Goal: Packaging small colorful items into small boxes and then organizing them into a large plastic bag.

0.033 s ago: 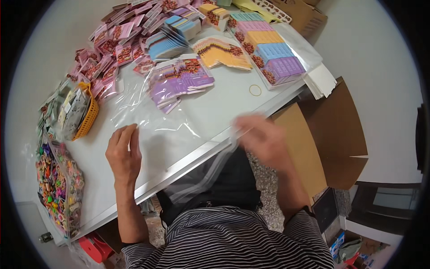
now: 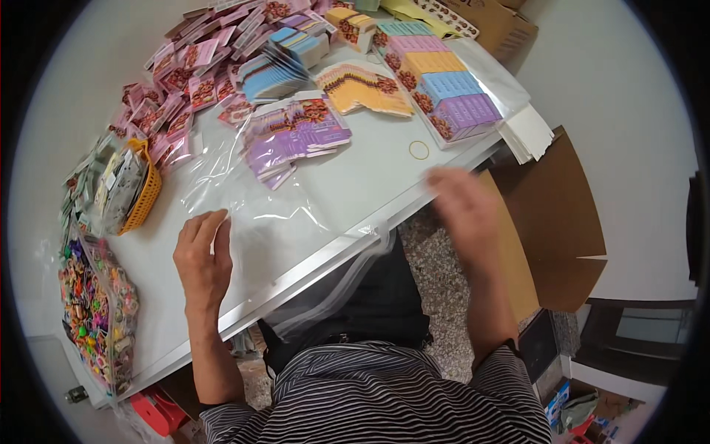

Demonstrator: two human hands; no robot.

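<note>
My left hand (image 2: 201, 251) is over the white table, thumb and fingertips closed together at the side of a large clear plastic bag (image 2: 285, 214). The bag lies flat, and part of it hangs over the table edge toward my lap. My right hand (image 2: 467, 211) is in the air just past the table edge, smeared by motion, and nothing can be made out in it. Beyond the bag, purple printed packets (image 2: 299, 137) lie in a fanned pile, partly under the clear film. A thin yellow rubber band (image 2: 418, 150) lies on the table between them and the right edge.
Blue packets (image 2: 272, 78), yellow packets (image 2: 364, 90) and a heap of pink packets (image 2: 200, 63) fill the back. A tray of coloured packets (image 2: 440, 81) stands at right. An orange basket (image 2: 148, 196) and a bag of small colourful trinkets (image 2: 96, 303) are left. A cardboard box (image 2: 555, 229) stands beside the table.
My right hand has moved right, away from the hanging edge of the clear bag. My left hand has barely shifted, and the packets lie as before.
</note>
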